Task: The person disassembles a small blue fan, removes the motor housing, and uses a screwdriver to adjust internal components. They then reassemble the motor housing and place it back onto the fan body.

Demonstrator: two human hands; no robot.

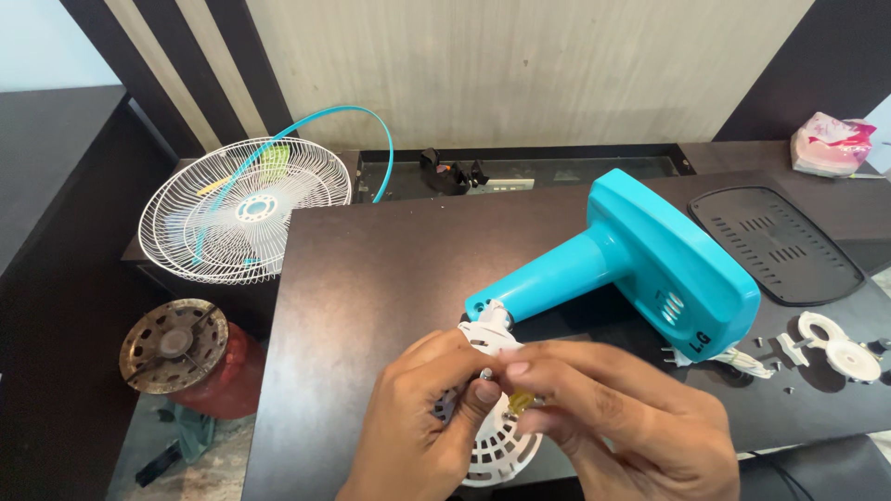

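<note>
Here, both hands meet over the near edge of the bench [371, 278], just in front of the stand [640, 260], a turquoise fan body that lies on its side. The left hand [422, 417] is curled around a white vented housing [497, 445], fingers closed on its rim, thumb pressed near a small metal screw tip. The right hand [622, 417] is closed on a screwdriver [522, 401] with a yellow see-through handle, of which only a bit shows between the fingers. The housing sits at the end of the stand's neck, touching a white bracket [487, 329] there.

Right of the stand, white plastic parts [840, 348] and a few small screws lie near the bench's edge. Behind these rests a black vented panel [775, 243]. Farther back and right of the stand is a pink packet [831, 144]. Left of the stand, off the bench, two white wire grilles [241, 209] lean with a turquoise ring [371, 139]. Below the grilles stands a red cylinder [200, 362] with a rusty round top.
</note>
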